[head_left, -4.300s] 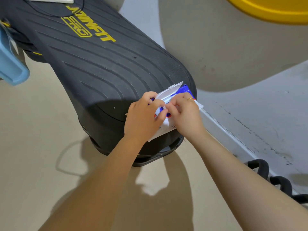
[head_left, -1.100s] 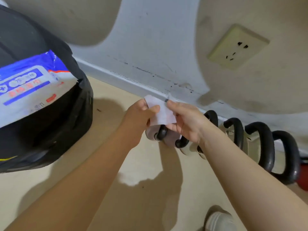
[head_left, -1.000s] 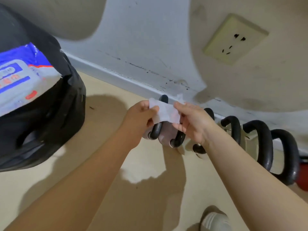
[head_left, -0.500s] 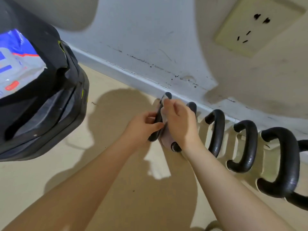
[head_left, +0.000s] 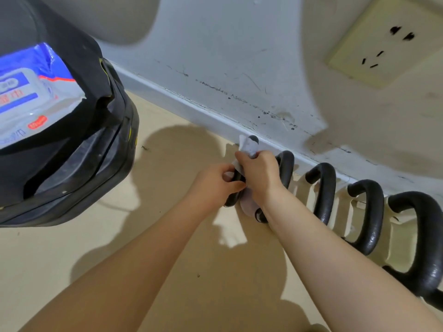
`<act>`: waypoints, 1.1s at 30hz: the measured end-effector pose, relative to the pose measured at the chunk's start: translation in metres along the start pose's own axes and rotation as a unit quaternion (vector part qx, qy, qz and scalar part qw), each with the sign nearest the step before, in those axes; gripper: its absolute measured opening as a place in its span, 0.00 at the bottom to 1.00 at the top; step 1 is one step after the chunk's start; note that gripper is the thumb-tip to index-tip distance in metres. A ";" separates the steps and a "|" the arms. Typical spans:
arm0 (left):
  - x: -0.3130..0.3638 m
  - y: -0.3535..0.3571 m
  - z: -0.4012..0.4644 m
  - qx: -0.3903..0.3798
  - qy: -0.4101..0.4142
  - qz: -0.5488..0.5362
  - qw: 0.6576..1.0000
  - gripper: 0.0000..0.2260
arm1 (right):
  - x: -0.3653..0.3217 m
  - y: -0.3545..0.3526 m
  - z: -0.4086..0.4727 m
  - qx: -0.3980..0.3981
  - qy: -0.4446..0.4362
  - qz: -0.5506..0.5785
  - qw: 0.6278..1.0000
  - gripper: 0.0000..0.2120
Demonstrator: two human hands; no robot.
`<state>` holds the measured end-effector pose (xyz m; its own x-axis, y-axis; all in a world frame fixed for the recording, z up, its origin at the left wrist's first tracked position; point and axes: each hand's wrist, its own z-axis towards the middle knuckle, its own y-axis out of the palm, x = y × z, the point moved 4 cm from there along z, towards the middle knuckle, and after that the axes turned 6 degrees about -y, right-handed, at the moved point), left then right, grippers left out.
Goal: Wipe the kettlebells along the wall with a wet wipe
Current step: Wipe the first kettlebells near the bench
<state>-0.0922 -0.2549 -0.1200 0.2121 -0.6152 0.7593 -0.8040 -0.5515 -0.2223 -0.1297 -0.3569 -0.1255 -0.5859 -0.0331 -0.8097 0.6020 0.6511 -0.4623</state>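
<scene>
The right hand (head_left: 260,174) is curled over the black handle (head_left: 236,185) of the first kettlebell, with the white wet wipe (head_left: 248,146) bunched between its fingers and the handle; a crumpled end of the wipe sticks out above the knuckles, over the handle's far end. The left hand (head_left: 215,182) grips the same handle from the other side, its thumb and fingers closed round the near part of the bar, touching the right hand. Below the two hands a pale patch of the kettlebell body (head_left: 248,206) shows, resting on the beige floor (head_left: 119,248).

This kettlebell is the leftmost of a row standing against the baseboard (head_left: 191,104) of the grey, scuffed wall (head_left: 227,44). To its right four more black handles follow in line: the second (head_left: 286,168) just behind the right wrist, then the third (head_left: 323,190), the fourth (head_left: 372,216) and the largest (head_left: 429,240) at the frame edge.

On the wall above the row sits a cream socket plate (head_left: 383,41). At left, well apart from the kettlebells, a black machine deck (head_left: 84,152) carries a blue-and-white wipe packet (head_left: 31,97) lying on its top.
</scene>
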 end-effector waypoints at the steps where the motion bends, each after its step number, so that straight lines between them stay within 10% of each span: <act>1: 0.000 0.000 0.000 -0.002 -0.002 0.001 1.000 0.06 | 0.001 0.003 -0.002 -0.014 0.015 -0.005 1.000 0.13; 8: 0.002 -0.001 0.001 0.007 -0.001 0.003 1.000 0.09 | 0.000 0.000 -0.001 -0.087 0.139 0.107 0.981 0.13; 25: 0.013 0.002 0.003 0.045 -0.021 0.133 0.990 0.12 | -0.021 0.006 0.053 -0.127 -0.100 -0.172 0.972 0.12; 33: 0.015 0.008 -0.002 0.091 -0.021 0.154 0.984 0.09 | -0.017 -0.013 0.038 -0.241 -0.345 -0.376 0.826 0.18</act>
<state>-0.0963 -0.2675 -0.1087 0.0004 -0.7896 0.6137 -0.7218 -0.4249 -0.5463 -0.1063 -0.3934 -0.1195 -0.1481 -0.8808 -0.4498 -0.1739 0.4709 -0.8649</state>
